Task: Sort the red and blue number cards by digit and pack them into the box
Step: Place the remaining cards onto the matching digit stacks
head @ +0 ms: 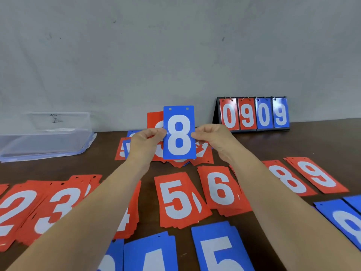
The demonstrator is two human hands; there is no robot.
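Stacks of red cards [179, 200] lie in a row on the dark table [322, 141], showing 2, 3, 5, 6, 8 and 9. Blue stacks [220, 251] lie nearer the camera. Both forearms cross the row and hide part of it. Beyond, a loose heap of mixed cards [203, 153] sits under the hands, and a flip scoreboard [254, 114] reading 0909 stands by the wall. The left hand [145, 142] and right hand [213, 139] pinch a blue 8 card [179, 133] by its side edges, upright above the heap, a red card [154, 119] behind it. A clear plastic box [45, 141] sits far left; its contents cannot be made out.
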